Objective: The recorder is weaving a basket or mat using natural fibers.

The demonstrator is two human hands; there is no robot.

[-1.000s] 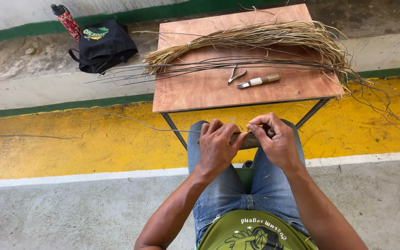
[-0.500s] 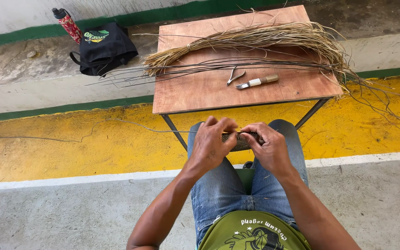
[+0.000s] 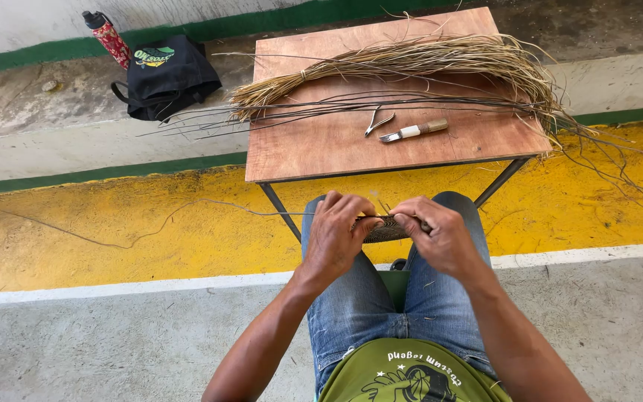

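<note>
Over my knees, my left hand [image 3: 338, 231] and my right hand [image 3: 437, 232] both grip a small dark woven piece [image 3: 385, 229] held between them. A long thin dark strand [image 3: 187, 205] runs from the piece out to the left over the yellow floor. On the wooden table [image 3: 314, 149] in front of me lie a tied bundle of dry straw fibres [image 3: 411, 63], several thin dark strands [image 3: 321, 108], small pliers [image 3: 377, 121] and a knife [image 3: 414, 132] with a pale handle.
A black bag [image 3: 165, 74] and a red patterned bottle [image 3: 109, 37] rest on the concrete ledge at the back left. Loose fibres [image 3: 604, 152] trail off the table's right side over the yellow painted floor strip. Grey concrete lies under my legs.
My hands have drawn slightly closer together on the woven piece, and the left hand has shifted right. The long strand still trails left. The table items have not moved.
</note>
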